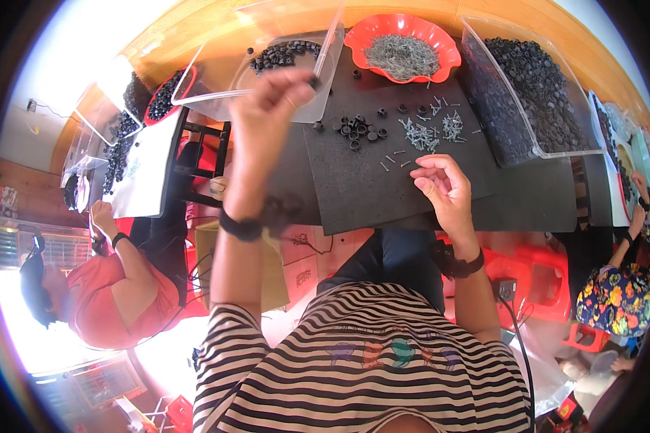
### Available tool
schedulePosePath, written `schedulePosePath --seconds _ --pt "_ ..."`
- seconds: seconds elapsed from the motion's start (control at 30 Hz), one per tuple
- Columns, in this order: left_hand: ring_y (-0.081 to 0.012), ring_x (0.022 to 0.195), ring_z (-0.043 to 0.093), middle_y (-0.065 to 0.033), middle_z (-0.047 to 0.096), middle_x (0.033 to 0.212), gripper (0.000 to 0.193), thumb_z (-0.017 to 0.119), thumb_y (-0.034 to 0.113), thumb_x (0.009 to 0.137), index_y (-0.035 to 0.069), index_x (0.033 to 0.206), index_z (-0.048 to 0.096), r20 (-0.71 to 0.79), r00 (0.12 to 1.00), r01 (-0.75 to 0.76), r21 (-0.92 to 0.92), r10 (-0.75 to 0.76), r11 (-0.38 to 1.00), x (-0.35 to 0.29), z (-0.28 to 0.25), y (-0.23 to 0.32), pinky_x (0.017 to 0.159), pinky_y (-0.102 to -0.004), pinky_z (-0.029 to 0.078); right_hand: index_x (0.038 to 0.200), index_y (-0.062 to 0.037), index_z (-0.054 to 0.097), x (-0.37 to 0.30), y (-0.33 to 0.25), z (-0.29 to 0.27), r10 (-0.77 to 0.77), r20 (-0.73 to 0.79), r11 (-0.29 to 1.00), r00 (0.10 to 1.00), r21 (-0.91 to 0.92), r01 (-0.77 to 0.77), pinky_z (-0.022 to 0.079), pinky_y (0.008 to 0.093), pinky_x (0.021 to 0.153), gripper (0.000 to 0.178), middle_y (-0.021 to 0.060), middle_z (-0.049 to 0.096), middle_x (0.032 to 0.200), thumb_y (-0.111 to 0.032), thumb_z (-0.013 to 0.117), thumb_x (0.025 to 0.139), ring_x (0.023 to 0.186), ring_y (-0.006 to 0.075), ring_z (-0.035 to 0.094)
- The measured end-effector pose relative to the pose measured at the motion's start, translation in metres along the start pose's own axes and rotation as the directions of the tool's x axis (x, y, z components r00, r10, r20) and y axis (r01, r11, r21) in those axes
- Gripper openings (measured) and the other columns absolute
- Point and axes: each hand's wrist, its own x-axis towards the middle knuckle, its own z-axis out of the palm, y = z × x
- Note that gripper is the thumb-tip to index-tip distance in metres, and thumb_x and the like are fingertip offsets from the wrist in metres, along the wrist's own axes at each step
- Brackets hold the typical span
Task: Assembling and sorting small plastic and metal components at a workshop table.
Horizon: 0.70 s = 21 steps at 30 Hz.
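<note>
My left hand (pixel 267 108) is raised over the near edge of a clear plastic bin (pixel 296 114). Its fingertips pinch a small black round piece (pixel 314 82). Loose black caps (pixel 287 54) lie inside that bin. Low above the black mat (pixel 354 195), my right hand (pixel 446 191) has thumb and fingers curled together in a pinch; anything between them is too small to make out. A few single screws (pixel 390 159) lie just left of these fingertips. Beyond them is a pile of silver screws (pixel 420 136), with a cluster of black knobs (pixel 355 130) to its left.
A red scalloped bowl (pixel 355 45) full of screws stands at the back. Right of it, a large clear bin (pixel 513 108) holds many black pieces. One person in red (pixel 123 296) sits at the left, another in a flowered top (pixel 614 299) at the right.
</note>
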Motion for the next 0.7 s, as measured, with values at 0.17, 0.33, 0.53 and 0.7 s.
schedulePosePath --seconds 0.17,0.33,0.53,0.7 --pt "-0.0174 0.092 0.066 -0.0117 0.066 0.115 0.022 0.068 0.005 0.084 0.004 0.106 0.069 0.071 0.966 -0.256 0.421 0.249 0.87 0.048 -0.031 -0.011 0.081 -0.0275 0.051 0.101 0.0052 0.059 -0.002 0.004 0.002 -0.042 0.003 0.999 0.999 0.003 0.042 0.051 0.0273 0.08 0.017 0.0103 0.059 0.106 0.006 0.064 0.084 0.09 0.0169 0.064" --pt "-0.0233 0.081 0.067 -0.012 0.067 0.1 0.015 0.069 0.006 0.081 0.005 0.096 0.071 0.145 0.875 -0.436 0.646 0.461 0.626 -0.012 0.002 -0.006 0.072 -0.0289 0.051 0.099 0.0055 0.06 -0.002 0.006 0.0 -0.052 -0.059 0.999 0.997 0.012 0.052 0.051 0.0263 0.079 0.013 0.0108 0.059 0.105 0.007 0.063 0.086 0.086 0.0153 0.063" --pt "-0.025 0.069 0.064 -0.0129 0.065 0.08 0.012 0.069 0.002 0.079 0.003 0.091 0.07 0.252 0.953 -0.285 0.547 0.169 0.787 -0.025 0.008 -0.053 0.064 -0.0327 0.049 0.097 0.0058 0.06 -0.002 0.005 0.003 -0.085 -0.043 0.996 0.995 0.005 0.086 0.052 0.0256 0.078 0.01 0.0108 0.059 0.103 0.007 0.062 0.087 0.085 0.0141 0.062" --pt "-0.0283 0.073 0.063 -0.0125 0.064 0.085 0.016 0.07 0.002 0.077 0.003 0.093 0.068 0.304 0.935 -0.328 0.546 0.182 0.771 -0.023 0.017 -0.072 0.066 -0.036 0.049 0.096 0.0062 0.06 -0.003 0.006 0.004 -0.086 -0.057 0.996 0.995 0.006 0.086 0.052 0.0258 0.078 0.009 0.011 0.059 0.102 0.008 0.061 0.087 0.085 0.0141 0.062"
